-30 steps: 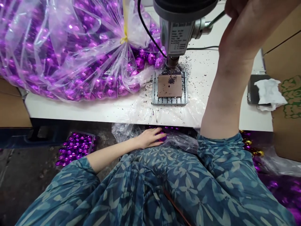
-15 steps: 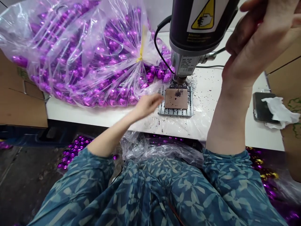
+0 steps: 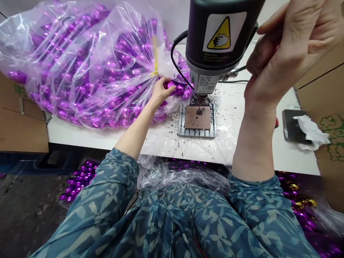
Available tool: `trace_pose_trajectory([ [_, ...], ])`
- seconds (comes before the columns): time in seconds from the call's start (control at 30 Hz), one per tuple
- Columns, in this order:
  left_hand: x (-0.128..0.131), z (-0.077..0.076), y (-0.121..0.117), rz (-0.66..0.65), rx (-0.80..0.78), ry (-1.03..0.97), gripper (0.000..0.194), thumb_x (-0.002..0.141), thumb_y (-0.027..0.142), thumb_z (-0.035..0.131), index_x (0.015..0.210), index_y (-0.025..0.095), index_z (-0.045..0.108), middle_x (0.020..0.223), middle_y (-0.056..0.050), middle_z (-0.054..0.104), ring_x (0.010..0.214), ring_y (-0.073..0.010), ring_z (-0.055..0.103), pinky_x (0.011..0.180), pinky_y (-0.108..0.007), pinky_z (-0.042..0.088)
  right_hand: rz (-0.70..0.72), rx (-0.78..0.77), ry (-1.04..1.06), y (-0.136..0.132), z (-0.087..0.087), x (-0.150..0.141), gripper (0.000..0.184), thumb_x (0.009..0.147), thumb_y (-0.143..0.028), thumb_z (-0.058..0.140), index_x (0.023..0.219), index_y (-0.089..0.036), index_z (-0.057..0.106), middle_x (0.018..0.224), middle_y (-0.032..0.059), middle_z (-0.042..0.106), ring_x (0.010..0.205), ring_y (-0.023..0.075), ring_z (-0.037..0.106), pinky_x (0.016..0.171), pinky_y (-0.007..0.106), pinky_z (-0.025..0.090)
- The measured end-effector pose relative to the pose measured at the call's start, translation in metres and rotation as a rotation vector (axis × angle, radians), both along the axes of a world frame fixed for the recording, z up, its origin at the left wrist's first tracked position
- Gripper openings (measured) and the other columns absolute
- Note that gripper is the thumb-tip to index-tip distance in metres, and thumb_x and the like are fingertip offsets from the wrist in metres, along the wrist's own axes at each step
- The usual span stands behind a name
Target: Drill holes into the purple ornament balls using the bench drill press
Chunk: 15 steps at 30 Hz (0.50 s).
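My left hand [image 3: 160, 91] curls at a purple ball [image 3: 170, 85] beside the tied bag [image 3: 88, 71]; I can't tell if it's gripped. My right hand [image 3: 291, 46] grips the lever [image 3: 239, 69] of the drill [image 3: 223, 43]; snagging the bag could send the ball rolling, and a stray pull could lower the drill

Glossy, faceted purple balls [image 3: 187, 94] lie loose on the counter [image 3: 80, 136], by the left hand [image 3: 161, 90], near a bulging clear bag [image 3: 94, 71] tied in yellow. The black-and-silver drill [image 3: 223, 39] stands close by, its lever [image 3: 240, 69] in the right hand [image 3: 292, 46].
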<state>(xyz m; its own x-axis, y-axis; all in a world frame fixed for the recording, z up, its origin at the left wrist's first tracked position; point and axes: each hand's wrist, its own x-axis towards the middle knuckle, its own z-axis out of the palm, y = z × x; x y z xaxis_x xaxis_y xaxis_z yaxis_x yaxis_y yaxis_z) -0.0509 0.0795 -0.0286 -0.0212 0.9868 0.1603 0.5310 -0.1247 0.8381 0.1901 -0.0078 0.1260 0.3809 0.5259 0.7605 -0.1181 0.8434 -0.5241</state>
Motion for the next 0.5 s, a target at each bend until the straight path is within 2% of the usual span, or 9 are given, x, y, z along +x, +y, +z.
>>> trace_pose_trajectory([
  [0.07, -0.010, -0.002, -0.012, -0.100, 0.016, -0.379, 0.027, 0.090, 0.039, 0.075, 0.110, 0.021, 0.071, 0.104, -0.008, 0.078, 0.106, -0.0249, 0.074, 0.097, -0.041, 0.064, 0.016, 0.002, 0.049, 0.002, 0.001, -0.001, 0.043, 0.067, -0.056, 0.069, 0.062, -0.014, 0.064, 0.051, -0.0057, 0.055, 0.036, -0.0014, 0.038, 0.039, 0.018, 0.020],
  [0.1, -0.014, -0.003, -0.020, -0.150, 0.004, -0.505, 0.029, 0.092, 0.043, 0.074, 0.110, 0.022, 0.071, 0.102, -0.009, 0.078, 0.106, -0.0250, 0.074, 0.094, -0.041, 0.066, 0.025, 0.003, 0.068, 0.004, 0.002, -0.002, 0.043, 0.067, -0.055, 0.070, 0.060, -0.013, 0.064, 0.048, -0.0054, 0.051, 0.036, -0.0008, 0.038, 0.038, 0.018, 0.018],
  [0.17, -0.018, -0.005, -0.039, -0.224, -0.022, -0.632, 0.035, 0.093, 0.049, 0.074, 0.113, 0.021, 0.070, 0.101, -0.010, 0.077, 0.110, -0.0263, 0.074, 0.093, -0.043, 0.067, 0.037, 0.000, 0.113, 0.005, 0.002, -0.003, 0.037, 0.076, -0.044, 0.071, 0.058, -0.012, 0.062, 0.043, -0.0058, 0.040, 0.035, -0.0003, 0.036, 0.038, 0.018, 0.016],
  [0.23, -0.015, -0.009, -0.059, -0.268, -0.058, -0.655, 0.039, 0.094, 0.051, 0.073, 0.118, 0.020, 0.069, 0.104, -0.012, 0.077, 0.115, -0.0277, 0.074, 0.094, -0.045, 0.067, 0.032, -0.040, 0.136, 0.006, 0.002, -0.004, 0.034, 0.090, -0.025, 0.061, 0.058, -0.013, 0.061, 0.042, -0.0065, 0.035, 0.035, -0.0002, 0.035, 0.037, 0.016, 0.016],
  [0.3, -0.006, -0.016, -0.078, -0.295, -0.112, -0.642, 0.041, 0.096, 0.053, 0.070, 0.120, 0.020, 0.067, 0.109, -0.013, 0.077, 0.114, -0.0279, 0.074, 0.093, -0.048, 0.067, 0.009, -0.057, 0.150, 0.006, 0.002, -0.004, 0.041, 0.096, -0.016, 0.046, 0.057, -0.015, 0.058, 0.041, -0.0070, 0.035, 0.034, -0.0008, 0.033, 0.037, 0.015, 0.015],
  [0.4, 0.013, -0.034, -0.097, -0.285, -0.152, -0.615, 0.047, 0.090, 0.054, 0.077, 0.121, 0.022, 0.063, 0.115, -0.013, 0.076, 0.109, -0.0256, 0.076, 0.096, -0.048, 0.066, 0.013, -0.033, 0.121, 0.005, 0.001, -0.004, 0.043, 0.098, -0.017, 0.041, 0.058, -0.015, 0.056, 0.044, -0.0075, 0.045, 0.035, -0.0011, 0.034, 0.038, 0.014, 0.016],
  [0.5, 0.031, -0.053, -0.103, -0.266, -0.100, -0.589, 0.063, 0.078, 0.050, 0.089, 0.125, 0.022, 0.058, 0.121, -0.011, 0.075, 0.115, -0.0236, 0.075, 0.108, -0.047, 0.061, 0.030, -0.025, 0.116, 0.006, 0.001, -0.004, 0.045, 0.098, -0.013, 0.039, 0.058, -0.014, 0.058, 0.047, -0.0067, 0.052, 0.034, -0.0009, 0.036, 0.038, 0.015, 0.017],
])
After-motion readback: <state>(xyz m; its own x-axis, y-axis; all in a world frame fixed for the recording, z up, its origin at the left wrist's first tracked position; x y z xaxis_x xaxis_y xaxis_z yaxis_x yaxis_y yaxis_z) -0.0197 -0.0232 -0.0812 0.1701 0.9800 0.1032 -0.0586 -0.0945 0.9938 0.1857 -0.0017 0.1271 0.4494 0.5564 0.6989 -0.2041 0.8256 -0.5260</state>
